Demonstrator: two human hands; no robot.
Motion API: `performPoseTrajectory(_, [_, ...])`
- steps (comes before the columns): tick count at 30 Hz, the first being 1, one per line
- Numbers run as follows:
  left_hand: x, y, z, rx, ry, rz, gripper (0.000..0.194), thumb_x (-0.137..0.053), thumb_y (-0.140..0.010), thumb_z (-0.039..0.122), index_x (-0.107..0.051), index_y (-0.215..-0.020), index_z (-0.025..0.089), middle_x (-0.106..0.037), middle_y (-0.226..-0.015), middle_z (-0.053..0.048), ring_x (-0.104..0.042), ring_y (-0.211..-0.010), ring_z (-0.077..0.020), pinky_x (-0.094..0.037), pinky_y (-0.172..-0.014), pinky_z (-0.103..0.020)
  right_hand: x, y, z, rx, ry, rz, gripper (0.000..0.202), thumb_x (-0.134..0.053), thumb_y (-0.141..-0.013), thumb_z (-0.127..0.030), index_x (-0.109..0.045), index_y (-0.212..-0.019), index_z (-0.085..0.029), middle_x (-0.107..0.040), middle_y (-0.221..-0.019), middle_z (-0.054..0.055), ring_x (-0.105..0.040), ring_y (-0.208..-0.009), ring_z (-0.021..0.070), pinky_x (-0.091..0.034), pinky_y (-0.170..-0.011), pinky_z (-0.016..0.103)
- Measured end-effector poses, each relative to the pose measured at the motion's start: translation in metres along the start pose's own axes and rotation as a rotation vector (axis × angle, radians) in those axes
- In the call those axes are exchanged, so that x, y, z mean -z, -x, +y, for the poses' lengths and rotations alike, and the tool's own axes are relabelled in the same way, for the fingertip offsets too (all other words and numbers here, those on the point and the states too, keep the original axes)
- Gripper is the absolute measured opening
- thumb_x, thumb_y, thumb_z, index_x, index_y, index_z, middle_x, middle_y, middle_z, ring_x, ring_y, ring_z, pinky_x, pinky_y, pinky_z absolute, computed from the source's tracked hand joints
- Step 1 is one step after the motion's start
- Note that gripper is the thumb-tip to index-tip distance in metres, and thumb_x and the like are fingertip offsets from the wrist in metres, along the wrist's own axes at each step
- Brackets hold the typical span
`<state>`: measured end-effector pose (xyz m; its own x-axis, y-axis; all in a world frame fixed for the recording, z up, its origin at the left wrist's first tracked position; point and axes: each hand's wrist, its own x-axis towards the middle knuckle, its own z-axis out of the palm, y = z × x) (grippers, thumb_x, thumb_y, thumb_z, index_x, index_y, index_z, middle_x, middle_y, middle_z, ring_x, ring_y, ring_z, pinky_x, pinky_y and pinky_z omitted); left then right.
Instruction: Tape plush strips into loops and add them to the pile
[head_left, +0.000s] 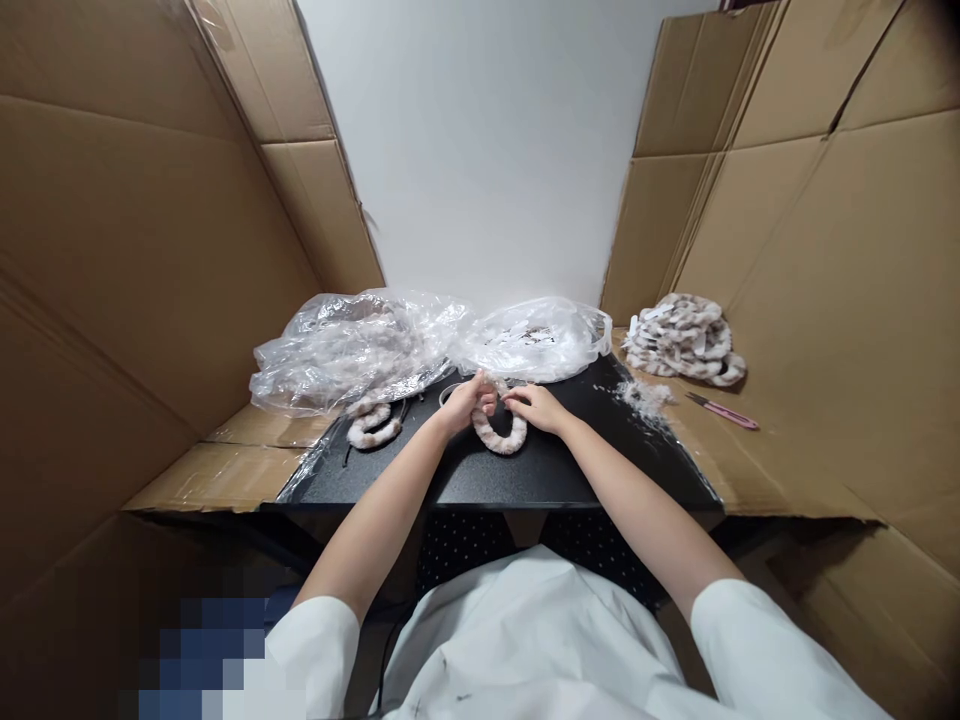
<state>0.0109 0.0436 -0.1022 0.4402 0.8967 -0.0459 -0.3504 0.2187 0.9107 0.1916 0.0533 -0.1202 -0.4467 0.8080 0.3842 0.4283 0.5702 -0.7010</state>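
Note:
A furry cream-and-brown loop (500, 438) hangs below my hands, over the front middle of the black table (480, 485). My left hand (471, 400) is closed around its upper left part, and a thin pale cord curves out on the left of that hand. From the other side, the fingers of my right hand (536, 407) pinch at the loop's upper right end. The exact spot between the fingertips is too small to make out. To the left of my hands, another furry loop (375, 428) with dark cords lies on the table.
Behind my hands lie a large clear plastic bag (352, 350) and a bag of small tags (532, 340). Fluff scraps (646, 397), pink thread snips (726, 410) and a pile of tagged furry loops (682, 338) are on the right. Cardboard walls (847, 260) stand on both sides.

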Motion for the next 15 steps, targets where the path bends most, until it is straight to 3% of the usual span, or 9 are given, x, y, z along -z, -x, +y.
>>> performPoseTrajectory(4, [0.006, 0.005, 0.012, 0.030, 0.117, 0.016, 0.051, -0.041, -0.092, 0.056, -0.030, -0.057, 0.020, -0.024, -0.050, 0.008, -0.023, -0.038, -0.0057, -0.030, -0.040, -0.019, 0.009, 0.005, -0.010, -0.042, 0.389, 0.010, 0.033, -0.052, -0.089, -0.032, -0.070, -0.065, -0.019, -0.066, -0.063, 0.004, -0.060, -0.073, 0.0183, -0.040, -0.075, 0.030])
performPoseTrajectory(8, [0.008, 0.007, 0.013, 0.100, 0.082, 0.035, 0.053, -0.038, -0.091, 0.061, -0.031, -0.058, 0.020, -0.024, -0.050, 0.008, -0.019, -0.036, -0.0048, -0.030, -0.038, -0.018, 0.016, 0.008, -0.015, -0.264, 0.547, 0.129, 0.027, -0.062, -0.078, -0.030, -0.064, -0.054, -0.019, -0.064, -0.059, 0.005, -0.058, -0.063, 0.0178, -0.036, -0.064, 0.028])
performPoseTrajectory(10, [0.006, 0.008, 0.011, 0.164, 0.052, -0.012, 0.051, -0.040, -0.090, 0.061, -0.033, -0.060, 0.020, -0.028, -0.052, 0.008, -0.021, -0.036, -0.0047, -0.029, -0.037, -0.018, 0.017, 0.009, -0.016, -0.307, 0.487, 0.297, 0.024, -0.060, -0.077, -0.030, -0.064, -0.056, -0.018, -0.063, -0.058, 0.004, -0.055, -0.059, 0.0167, -0.035, -0.059, 0.027])
performPoseTrajectory(12, [0.004, 0.008, 0.008, 0.229, 0.016, -0.073, 0.045, -0.044, -0.090, 0.054, -0.036, -0.063, 0.019, -0.032, -0.054, 0.007, -0.023, -0.036, -0.0050, -0.030, -0.037, -0.019, 0.014, 0.007, -0.016, -0.221, 0.313, 0.411, 0.020, -0.057, -0.079, -0.031, -0.068, -0.069, -0.018, -0.065, -0.064, 0.004, -0.054, -0.057, 0.0152, -0.037, -0.058, 0.026])
performPoseTrajectory(15, [0.002, 0.008, 0.004, 0.295, -0.054, -0.151, 0.031, -0.047, -0.087, 0.038, -0.039, -0.065, 0.019, -0.034, -0.056, 0.005, -0.026, -0.038, -0.0057, -0.031, -0.039, -0.019, 0.003, 0.003, -0.014, 0.025, -0.005, 0.318, 0.022, -0.059, -0.078, -0.028, -0.071, -0.094, -0.019, -0.071, -0.092, 0.005, -0.058, -0.070, 0.0150, -0.044, -0.066, 0.026])
